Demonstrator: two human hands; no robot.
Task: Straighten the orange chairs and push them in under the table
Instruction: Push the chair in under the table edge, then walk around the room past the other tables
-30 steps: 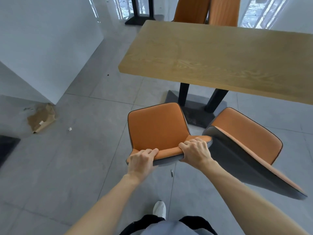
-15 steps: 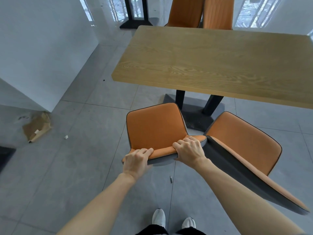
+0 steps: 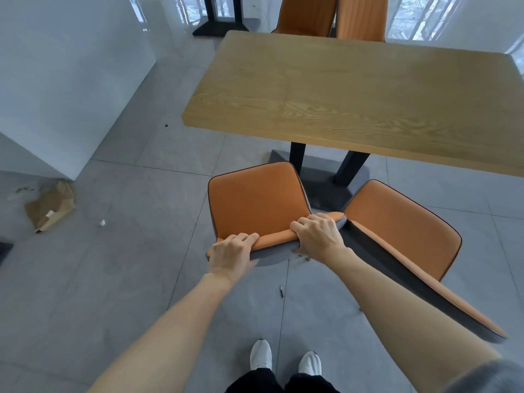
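The wood-grain tabletop (image 3: 354, 92) stands on black legs over a dark base plate (image 3: 323, 191) on the grey tiled floor (image 3: 113, 279). Two orange chairs stand at its near edge, seats not yet under it. The left chair (image 3: 255, 202) has an orange upholstered seat, dark piping and a grey shell. The right chair (image 3: 402, 231) is angled, its backrest corner touching the left chair. Left hand (image 3: 229, 256) and right hand (image 3: 317, 236): each grip is closed over the left chair's backrest top edge. Two more orange chairs (image 3: 331, 15) stand at the far side.
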